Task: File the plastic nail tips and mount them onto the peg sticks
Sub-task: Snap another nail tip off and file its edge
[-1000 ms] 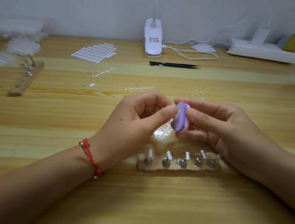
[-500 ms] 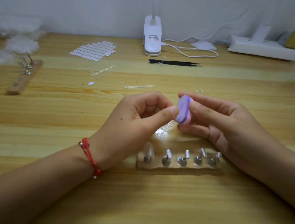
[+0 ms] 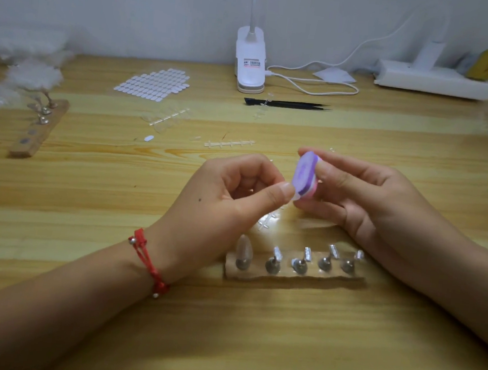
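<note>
Nearest the camera, on the wooden counter [image 3: 254, 331], a red cord bracelet [image 3: 149, 262] circles the left wrist. Just beyond lies the peg holder [image 3: 294, 276], a wooden strip carrying 5 metal pegs. The leftmost wears 1 mounted nail tip [image 3: 243, 249], upright; the other 4 pegs [image 3: 273, 263] show only small pale tabs, no tips. Above the holder both hands meet. Left hand [image 3: 230, 192]: grip narrow, thumb and forefinger pinched on what I take to be a clear nail tip in work [image 3: 295, 197], only a pale sliver showing at the thumb's end. Right hand [image 3: 367, 200]: grip closed round a purple file block [image 3: 305, 175], whose lower edge touches that sliver. Change over the last 1 s: the block has ridden upward against the left thumb and tilted, its purple face now turned more toward the camera; the left hand has barely shifted. Reads as a filing stroke under way, so tip 2 is at the filing step and not yet mounted; roughly 1 of 5 done, by my judgement. Under the hands lies a clear sprue [image 3: 266, 221]. Farther out: a stripped sprue [image 3: 230, 144], a sheet of adhesive tabs [image 3: 152, 85], black tweezers [image 3: 287, 104], a second holder [image 3: 37, 130] far left. Last, a white clamp lamp [image 3: 250, 65] and power strip [image 3: 435, 80] by the wall.
</note>
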